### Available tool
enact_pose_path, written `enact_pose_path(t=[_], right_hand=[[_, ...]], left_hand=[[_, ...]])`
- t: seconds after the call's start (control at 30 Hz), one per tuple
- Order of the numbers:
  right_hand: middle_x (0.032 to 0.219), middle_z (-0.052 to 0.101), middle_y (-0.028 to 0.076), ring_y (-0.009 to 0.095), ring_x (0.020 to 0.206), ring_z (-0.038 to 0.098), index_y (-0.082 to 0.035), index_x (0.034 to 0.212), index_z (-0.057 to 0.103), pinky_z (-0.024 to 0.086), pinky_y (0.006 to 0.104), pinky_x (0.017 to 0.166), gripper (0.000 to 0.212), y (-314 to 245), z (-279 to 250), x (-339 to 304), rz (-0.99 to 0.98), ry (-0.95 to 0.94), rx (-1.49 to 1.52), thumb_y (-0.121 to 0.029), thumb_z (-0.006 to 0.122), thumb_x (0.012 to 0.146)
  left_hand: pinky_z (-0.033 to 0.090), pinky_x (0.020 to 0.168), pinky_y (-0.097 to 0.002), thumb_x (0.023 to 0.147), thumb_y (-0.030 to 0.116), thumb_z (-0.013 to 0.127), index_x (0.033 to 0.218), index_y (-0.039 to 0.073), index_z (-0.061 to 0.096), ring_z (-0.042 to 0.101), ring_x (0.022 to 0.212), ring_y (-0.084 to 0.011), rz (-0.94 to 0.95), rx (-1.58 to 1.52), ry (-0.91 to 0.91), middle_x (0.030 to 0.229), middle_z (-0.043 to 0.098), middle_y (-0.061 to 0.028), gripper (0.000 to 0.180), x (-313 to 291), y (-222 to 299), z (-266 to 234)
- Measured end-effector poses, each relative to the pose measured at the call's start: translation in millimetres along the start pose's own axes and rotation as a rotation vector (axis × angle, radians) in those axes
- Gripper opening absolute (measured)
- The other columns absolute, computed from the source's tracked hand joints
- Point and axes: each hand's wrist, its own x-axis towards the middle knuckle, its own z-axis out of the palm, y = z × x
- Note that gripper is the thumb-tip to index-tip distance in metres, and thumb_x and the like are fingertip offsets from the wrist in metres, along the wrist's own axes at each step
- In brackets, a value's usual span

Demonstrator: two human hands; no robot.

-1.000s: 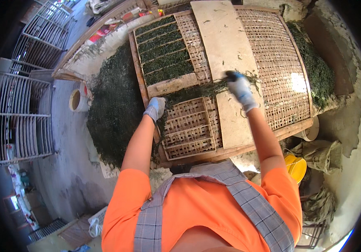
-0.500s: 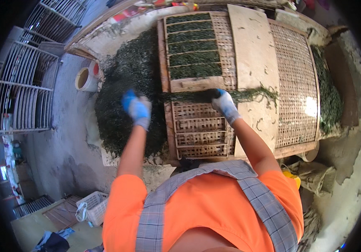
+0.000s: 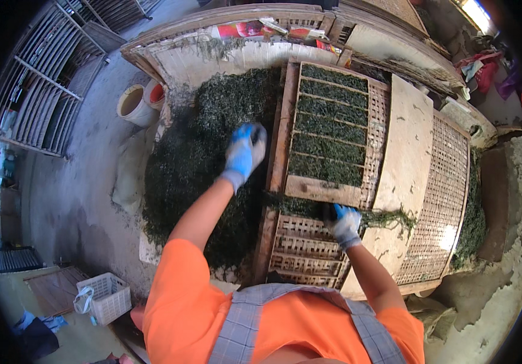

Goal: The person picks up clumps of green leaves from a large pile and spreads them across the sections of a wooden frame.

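Observation:
A large heap of dark green, stringy seaweed (image 3: 218, 109) lies on the left of the work table. My left hand (image 3: 245, 155), in a blue and white glove, is over this heap, its fingers smeared by motion. My right hand (image 3: 346, 227), gloved alike, is closed around a long seaweed bundle (image 3: 303, 206) stretched sideways across the slatted frame; loose ends trail off to its right. Above the bundle, a wooden frame (image 3: 324, 189) has several rows filled with seaweed. The rows below it (image 3: 306, 246) show bare woven lattice.
A pale board (image 3: 403, 139) with scattered strands lies right of the frame, beside a woven bamboo mat (image 3: 440, 182). More seaweed (image 3: 470, 218) is at the far right. Buckets (image 3: 134, 104) and slatted racks (image 3: 48, 79) stand to the left; a white plastic basket (image 3: 106, 297) is at lower left.
The view has shifted, so the table sits lower and further right. My left hand has moved across the heap, closer to the wooden frame. My right hand stays on the bundle.

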Motion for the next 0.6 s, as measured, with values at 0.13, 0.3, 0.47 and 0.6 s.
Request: enact_pose_path(t=[0.13,0.3,0.47,0.6], right_hand=[[0.082,0.064,0.009,0.032,0.075,0.062,-0.015,0.09,0.065,0.045,0.0442,0.068,0.028,-10.5,-9.0,-0.6,-0.118,0.117,-0.068,-0.033,0.074,0.07],[0.073,0.061,0.005,0.03,0.063,0.057,-0.017,0.076,0.061,0.042,0.0441,0.059,0.022,-14.1,-15.0,4.6,-0.237,0.279,0.001,-0.031,0.077,0.071],[0.074,0.064,0.005,0.03,0.063,0.06,-0.017,0.079,0.067,0.046,0.0417,0.058,0.022,-18.3,-25.0,4.5,-0.213,0.233,-0.008,-0.032,0.078,0.066],[0.068,0.061,0.007,0.03,0.056,0.058,-0.016,0.073,0.063,0.042,0.042,0.05,0.014,-29.2,-27.3,10.0,-0.242,0.242,0.013,-0.024,0.074,0.071]], left_hand=[[0.043,0.103,-0.0461,0.091,0.041,0.059,0.123,0.012,0.06,0.049,0.123,-0.0441,-0.035,0.545,0.324,0.134,0.053,-0.0238,0.044,94.2,-58.9,56.5],[0.042,0.105,-0.0462,0.09,0.029,0.057,0.132,0.013,0.056,0.053,0.123,-0.0377,-0.076,0.606,-0.368,0.135,0.054,-0.0195,0.045,180.4,-105.0,61.6],[0.038,0.106,-0.0525,0.08,0.052,0.064,0.135,0.016,0.055,0.043,0.131,-0.0415,-0.155,0.924,-0.034,0.145,0.044,-0.017,0.066,243.2,-94.6,7.2],[0.04,0.106,-0.044,0.077,0.058,0.069,0.139,0.004,0.044,0.052,0.125,-0.0372,-0.2,0.385,0.033,0.138,0.052,-0.0227,0.086,310.7,-251.8,23.5]])
